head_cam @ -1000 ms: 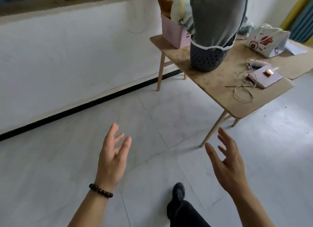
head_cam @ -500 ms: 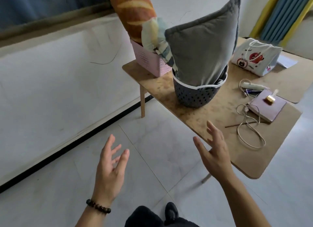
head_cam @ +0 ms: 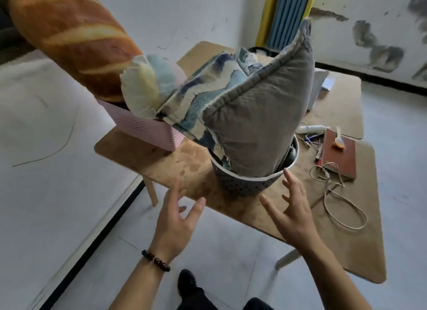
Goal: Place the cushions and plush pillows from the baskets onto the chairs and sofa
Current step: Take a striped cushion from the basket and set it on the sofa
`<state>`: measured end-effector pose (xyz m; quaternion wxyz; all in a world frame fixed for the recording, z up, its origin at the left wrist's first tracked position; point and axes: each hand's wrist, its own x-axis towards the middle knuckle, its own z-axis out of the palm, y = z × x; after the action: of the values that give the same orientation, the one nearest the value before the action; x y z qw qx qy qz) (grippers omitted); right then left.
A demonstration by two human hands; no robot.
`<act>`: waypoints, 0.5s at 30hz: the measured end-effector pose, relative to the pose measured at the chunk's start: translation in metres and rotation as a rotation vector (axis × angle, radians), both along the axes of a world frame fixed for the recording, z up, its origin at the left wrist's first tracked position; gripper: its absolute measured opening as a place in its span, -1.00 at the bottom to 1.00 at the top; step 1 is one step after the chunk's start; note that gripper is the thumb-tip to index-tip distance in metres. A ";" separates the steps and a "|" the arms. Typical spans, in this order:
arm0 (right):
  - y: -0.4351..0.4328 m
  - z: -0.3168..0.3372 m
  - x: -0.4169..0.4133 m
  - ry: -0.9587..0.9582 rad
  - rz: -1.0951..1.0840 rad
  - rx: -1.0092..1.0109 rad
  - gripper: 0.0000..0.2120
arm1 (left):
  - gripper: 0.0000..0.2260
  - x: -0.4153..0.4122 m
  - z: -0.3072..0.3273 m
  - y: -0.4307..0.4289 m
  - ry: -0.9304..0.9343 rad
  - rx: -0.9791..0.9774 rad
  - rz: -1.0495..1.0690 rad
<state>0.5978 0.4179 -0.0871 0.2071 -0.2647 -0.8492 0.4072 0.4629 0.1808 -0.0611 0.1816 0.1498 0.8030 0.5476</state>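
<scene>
A grey cushion [head_cam: 256, 115] stands upright in a dark round perforated basket [head_cam: 242, 184] on a wooden table [head_cam: 161, 157]. Behind it a blue-patterned cushion [head_cam: 203, 94] leans out of the same basket. A pink basket [head_cam: 147, 129] to the left holds a long bread-shaped plush pillow [head_cam: 69, 39] and a pale pastel plush [head_cam: 147, 85]. My left hand [head_cam: 175, 221] is open, fingers spread, just below and left of the dark basket. My right hand [head_cam: 293, 208] is open too, its fingertips close to the basket's right rim. Neither hand touches anything.
On the table to the right lie a reddish notebook [head_cam: 338, 154], pens, a white marker [head_cam: 312, 129] and a looped cord [head_cam: 342, 205]. A white wall runs along the left. My foot [head_cam: 187, 284] is on the tiled floor under the table's near edge.
I have come closer to the table. Both open hands have risen and moved forward to either side of the dark basket.
</scene>
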 end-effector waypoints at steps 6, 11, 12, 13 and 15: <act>0.013 0.036 -0.071 -0.010 -0.190 0.044 0.34 | -0.33 -0.118 0.025 0.085 0.518 -0.068 -0.284; 0.026 0.019 -0.123 0.012 -0.233 -0.127 0.62 | -0.43 -0.154 0.009 0.135 0.852 -0.216 -0.469; 0.030 0.013 -0.129 0.047 -0.254 -0.141 0.63 | -0.41 -0.154 0.003 0.139 0.812 -0.241 -0.505; 0.034 0.009 -0.132 0.070 -0.284 -0.168 0.62 | -0.42 -0.153 -0.001 0.141 0.770 -0.269 -0.541; 0.041 0.004 -0.131 0.136 -0.328 -0.242 0.54 | -0.37 -0.152 -0.010 0.148 0.763 -0.338 -0.577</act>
<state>0.4671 0.4587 -0.0831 0.2941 -0.3943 -0.7237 0.4840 0.3105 0.3289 -0.0715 0.0410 0.5236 0.8154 0.2436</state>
